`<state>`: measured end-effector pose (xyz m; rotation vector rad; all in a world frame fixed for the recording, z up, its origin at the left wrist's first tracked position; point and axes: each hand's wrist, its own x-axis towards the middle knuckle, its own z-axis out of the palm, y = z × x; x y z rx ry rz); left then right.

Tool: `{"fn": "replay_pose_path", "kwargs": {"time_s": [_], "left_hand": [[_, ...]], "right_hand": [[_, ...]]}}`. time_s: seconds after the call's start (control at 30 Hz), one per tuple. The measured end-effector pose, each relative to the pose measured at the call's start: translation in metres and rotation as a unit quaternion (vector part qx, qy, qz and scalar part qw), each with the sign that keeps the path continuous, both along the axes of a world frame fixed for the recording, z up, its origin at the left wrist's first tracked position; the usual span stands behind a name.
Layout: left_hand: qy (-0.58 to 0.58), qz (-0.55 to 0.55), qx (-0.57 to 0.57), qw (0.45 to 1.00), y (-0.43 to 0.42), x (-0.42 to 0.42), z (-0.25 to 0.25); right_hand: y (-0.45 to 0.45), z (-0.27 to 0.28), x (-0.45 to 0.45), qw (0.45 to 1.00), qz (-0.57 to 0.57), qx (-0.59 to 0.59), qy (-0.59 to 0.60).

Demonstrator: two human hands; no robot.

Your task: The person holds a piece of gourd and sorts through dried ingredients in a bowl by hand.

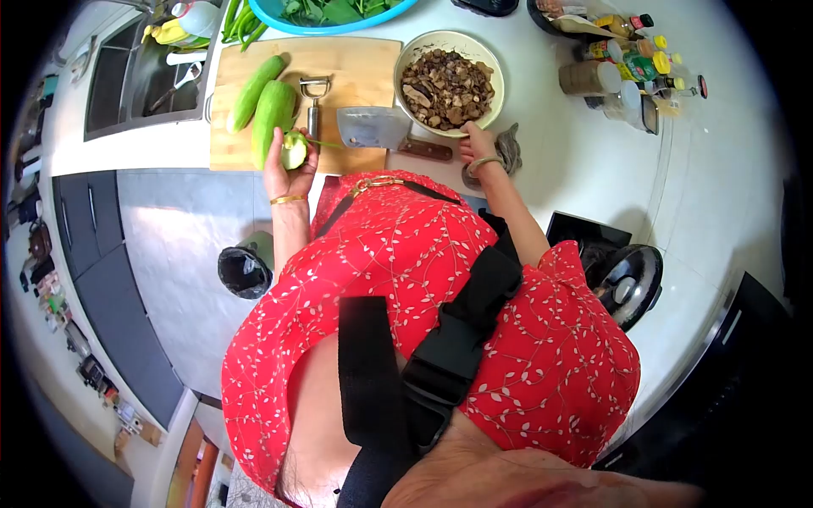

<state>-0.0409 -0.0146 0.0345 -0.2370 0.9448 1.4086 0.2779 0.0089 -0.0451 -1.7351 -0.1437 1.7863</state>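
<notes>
My left hand [292, 173] is closed around a cut piece of green gourd [294, 151], its pale cut face showing, at the front edge of the wooden cutting board [360, 63]. Two long green gourds [275, 106] [257, 91] lie beside it on the board. A metal peeler [313, 100] rests to their right. A cleaver [373, 127] lies across the board's right part, handle pointing right. With curled fingers, my right hand [477, 146] pinches the near rim of a cream bowl [496, 85] filled with chopped brown pieces, perhaps mushrooms. Its fingertips are partly hidden.
A grey cloth [509, 148] lies by my right wrist. Behind the board are a blue basin [334, 28] of leafy greens and green peppers [241, 24]. A sink [169, 85] is at left, seasoning bottles [639, 63] at right. A lined bin [246, 269] stands below.
</notes>
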Motion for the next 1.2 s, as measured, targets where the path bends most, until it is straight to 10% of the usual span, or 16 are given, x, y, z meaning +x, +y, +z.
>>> {"fn": "replay_pose_path", "kwargs": {"time_s": [0.5, 1.2], "left_hand": [[-0.001, 0.015, -0.006, 1.0, -0.01, -0.012, -0.009], [0.021, 0.017, -0.02, 0.999, -0.005, -0.002, 0.004]], "right_hand": [[0.007, 0.038, 0.011, 0.97, -0.091, 0.225, -0.03], [0.007, 0.006, 0.008, 0.99, -0.061, 0.124, -0.007]]}}
